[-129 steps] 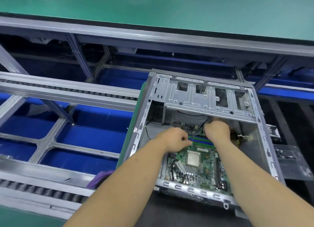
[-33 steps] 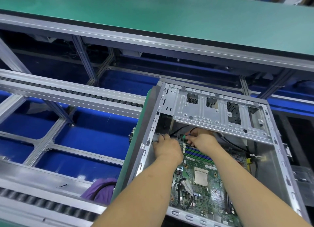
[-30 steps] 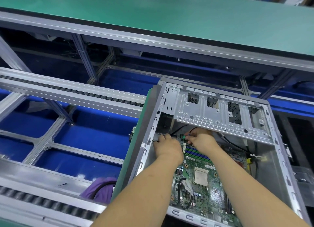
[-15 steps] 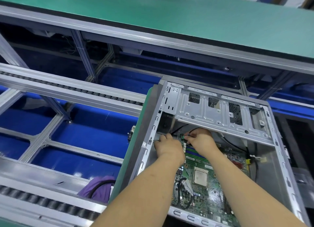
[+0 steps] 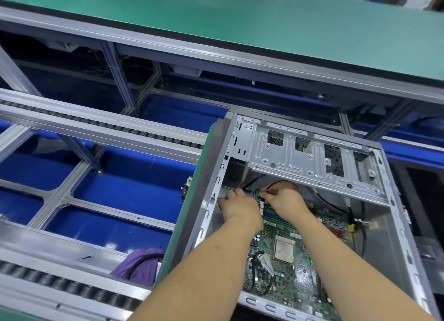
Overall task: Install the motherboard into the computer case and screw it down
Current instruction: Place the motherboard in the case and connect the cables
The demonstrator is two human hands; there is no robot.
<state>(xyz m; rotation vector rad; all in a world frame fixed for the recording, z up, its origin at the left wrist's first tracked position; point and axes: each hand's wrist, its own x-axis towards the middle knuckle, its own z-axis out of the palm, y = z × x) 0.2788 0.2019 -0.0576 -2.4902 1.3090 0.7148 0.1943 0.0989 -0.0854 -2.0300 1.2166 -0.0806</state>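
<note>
Both your bare forearms reach forward side by side, hands close together. Your left hand [image 5: 240, 209] lies knuckles up, fingers curled downward. Your right hand [image 5: 284, 197] pinches something small and green between thumb and fingers [image 5: 265, 193].

Two bare forearms showed, with no sleeve, cuff or glove anywhere along them up to the bottom edge of the view. The wrists carried no watch, band or strap, and no ring could be made out on the fingers that showed. The left hand [image 5: 241, 209] and the right hand [image 5: 286, 199] were both uncovered. The left forearm bore a few small darker spots along its upper side. The fingertips were mostly hidden, so the nails could not be judged.
</note>
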